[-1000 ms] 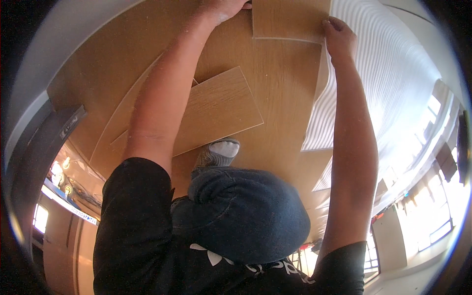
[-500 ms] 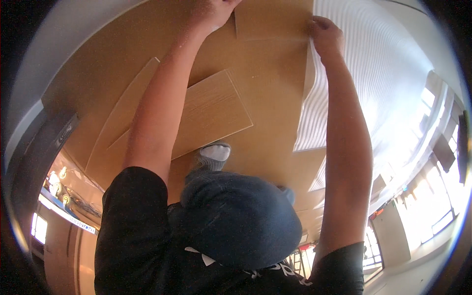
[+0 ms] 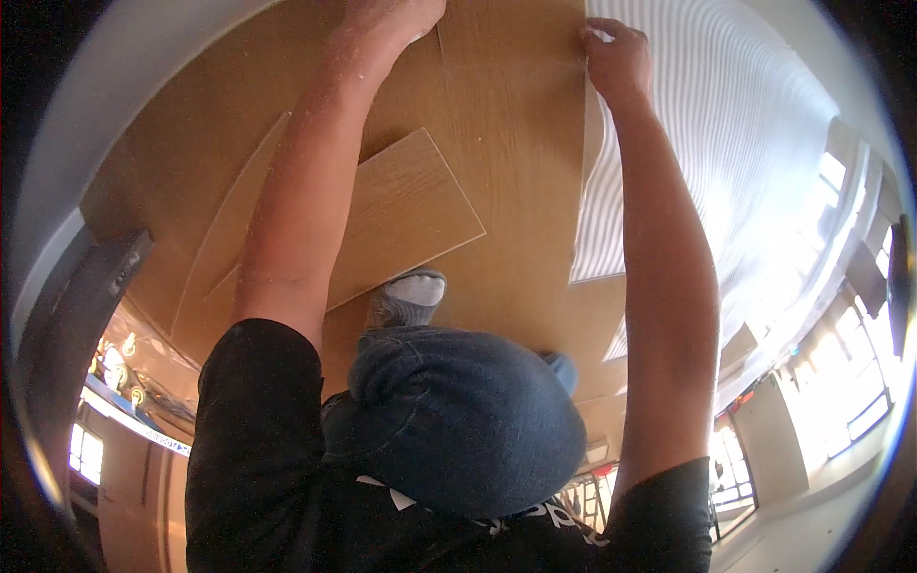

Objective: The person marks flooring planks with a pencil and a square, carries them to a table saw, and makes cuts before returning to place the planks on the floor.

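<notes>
A wood-look floorboard [image 3: 516, 48] lies at the far side between my two hands, beside the white ribbed underlay sheet [image 3: 707, 143]. My right hand [image 3: 619, 59] is closed at the board's right edge, with the thumb and fingers pinched there. A small white patch shows at its fingertips; what it is I cannot make out. At the upper frame edge my left hand [image 3: 396, 21] is near the board's left seam. Its fingers are mostly cut off by the frame. A loose, shorter board [image 3: 411, 205] lies aslant on the laid boards, partly behind my left forearm.
Another loose board [image 3: 234, 215] lies left of my left arm. My socked foot [image 3: 415, 288] and bent knee [image 3: 468, 420] are on the laid boards. A dark door frame [image 3: 72, 306] stands at the left, a white wall [image 3: 48, 143] beyond it. Bright windows [image 3: 864, 372] are at the right.
The view has shifted slightly, so both hands and the boards sit a little further left. The seam at the near end of the board between my hands shows less now.
</notes>
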Tool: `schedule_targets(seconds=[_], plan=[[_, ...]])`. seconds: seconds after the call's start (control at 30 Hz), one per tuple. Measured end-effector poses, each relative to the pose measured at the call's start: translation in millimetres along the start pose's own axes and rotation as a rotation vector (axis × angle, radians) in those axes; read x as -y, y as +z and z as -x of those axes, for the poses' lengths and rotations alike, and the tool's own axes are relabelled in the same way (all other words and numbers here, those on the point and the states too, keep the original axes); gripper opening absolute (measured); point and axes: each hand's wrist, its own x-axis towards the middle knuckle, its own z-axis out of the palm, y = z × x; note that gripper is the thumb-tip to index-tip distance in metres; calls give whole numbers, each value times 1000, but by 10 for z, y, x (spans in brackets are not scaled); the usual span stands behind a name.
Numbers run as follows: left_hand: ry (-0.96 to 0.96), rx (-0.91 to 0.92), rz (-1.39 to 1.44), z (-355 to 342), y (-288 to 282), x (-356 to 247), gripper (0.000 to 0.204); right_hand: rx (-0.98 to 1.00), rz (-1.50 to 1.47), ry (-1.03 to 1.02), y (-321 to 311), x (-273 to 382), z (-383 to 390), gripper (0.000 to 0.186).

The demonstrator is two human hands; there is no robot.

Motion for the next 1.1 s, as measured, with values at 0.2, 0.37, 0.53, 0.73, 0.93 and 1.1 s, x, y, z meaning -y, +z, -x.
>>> schedule_targets(seconds=[0.2,0.37,0.53,0.73,0.93,1.1], plan=[[67,-66,-254,-169,300,123,54,-103,-105,54,46,316,871,21],[370,-131,-146,-183,635,-250,63,-71,-159,56,319,177,1601,22],[307,-150,-177,-286,741,-569,68,-256,122,8,176,332,1440,24],[322,-258,-291,-491,796,-455,59,-81,-45,246,146,273,1131,30],[323,-332,-232,-464,641,-531,50,-62,-42,346,189,-72,970,35],[275,-350,-227,-554,723,-580,40,-27,-166,467,127,-118,947,34]])
